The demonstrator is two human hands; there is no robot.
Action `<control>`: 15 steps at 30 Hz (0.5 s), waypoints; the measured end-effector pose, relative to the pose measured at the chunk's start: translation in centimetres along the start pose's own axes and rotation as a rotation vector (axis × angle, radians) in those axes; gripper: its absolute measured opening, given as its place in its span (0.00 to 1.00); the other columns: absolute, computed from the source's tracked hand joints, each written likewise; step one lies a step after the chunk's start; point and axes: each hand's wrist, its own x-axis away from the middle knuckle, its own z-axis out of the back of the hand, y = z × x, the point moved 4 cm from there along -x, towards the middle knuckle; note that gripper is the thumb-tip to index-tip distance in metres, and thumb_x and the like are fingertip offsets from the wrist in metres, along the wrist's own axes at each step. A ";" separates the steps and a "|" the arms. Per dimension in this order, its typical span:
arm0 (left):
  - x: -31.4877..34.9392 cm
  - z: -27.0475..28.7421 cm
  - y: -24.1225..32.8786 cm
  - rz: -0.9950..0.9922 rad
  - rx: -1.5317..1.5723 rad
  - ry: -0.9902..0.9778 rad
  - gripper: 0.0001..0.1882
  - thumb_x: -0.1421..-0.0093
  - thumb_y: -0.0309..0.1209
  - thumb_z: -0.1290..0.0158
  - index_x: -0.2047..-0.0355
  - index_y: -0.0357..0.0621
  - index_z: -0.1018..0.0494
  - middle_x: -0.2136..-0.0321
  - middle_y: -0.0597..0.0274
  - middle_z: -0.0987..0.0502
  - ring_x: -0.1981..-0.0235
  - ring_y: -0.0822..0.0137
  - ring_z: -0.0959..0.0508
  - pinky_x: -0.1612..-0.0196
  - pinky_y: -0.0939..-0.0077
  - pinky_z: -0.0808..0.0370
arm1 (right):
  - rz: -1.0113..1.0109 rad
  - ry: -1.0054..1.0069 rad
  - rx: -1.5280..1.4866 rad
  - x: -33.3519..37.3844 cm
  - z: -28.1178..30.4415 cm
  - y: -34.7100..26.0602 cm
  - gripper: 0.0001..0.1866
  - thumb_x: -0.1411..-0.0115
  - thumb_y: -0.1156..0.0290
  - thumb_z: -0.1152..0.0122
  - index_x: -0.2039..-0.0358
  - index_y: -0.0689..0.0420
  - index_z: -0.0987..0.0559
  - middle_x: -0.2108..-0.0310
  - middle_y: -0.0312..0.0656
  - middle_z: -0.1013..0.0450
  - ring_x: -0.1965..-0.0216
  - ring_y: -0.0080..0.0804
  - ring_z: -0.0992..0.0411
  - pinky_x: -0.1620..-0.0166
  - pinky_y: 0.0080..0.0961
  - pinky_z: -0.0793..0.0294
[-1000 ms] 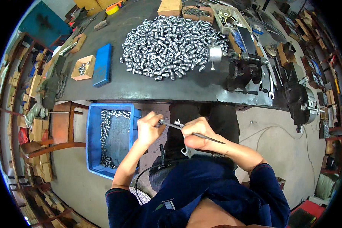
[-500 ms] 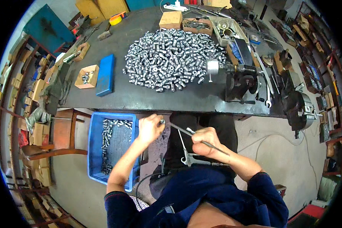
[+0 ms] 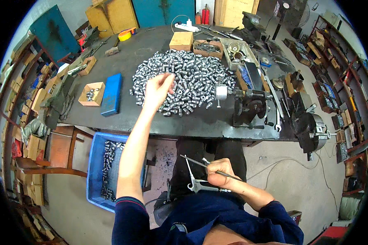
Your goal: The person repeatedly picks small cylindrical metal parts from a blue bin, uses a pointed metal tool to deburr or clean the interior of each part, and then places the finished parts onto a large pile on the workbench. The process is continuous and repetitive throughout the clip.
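"Which step?"
"Picking, I'd judge: left hand (image 3: 160, 88) over the far pile (image 3: 194, 81) on the table (image 3: 192, 127); whether it pinches anything, I can't tell."
"Right hand (image 3: 220, 170)?"
"Near, wrapped round the rod (image 3: 194, 161)."
"Next?"
"Probably calls for a careful pinch."

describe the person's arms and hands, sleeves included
The left hand and right hand are bare and ungloved. The dark navy-blue fabric left sleeve is short, with thin red trim at its cuff; the navy fabric right sleeve is short too.
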 end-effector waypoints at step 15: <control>30.0 24.6 -19.8 0.622 -0.343 0.360 0.20 0.54 0.12 0.52 0.58 0.31 0.28 0.60 0.54 0.24 0.63 0.66 0.22 0.60 0.77 0.26 | -0.102 -0.073 0.012 -0.7 -2.3 1.1 0.14 0.61 0.70 0.44 0.91 0.58 0.39 0.91 0.38 0.46 0.89 0.28 0.44 0.83 0.24 0.51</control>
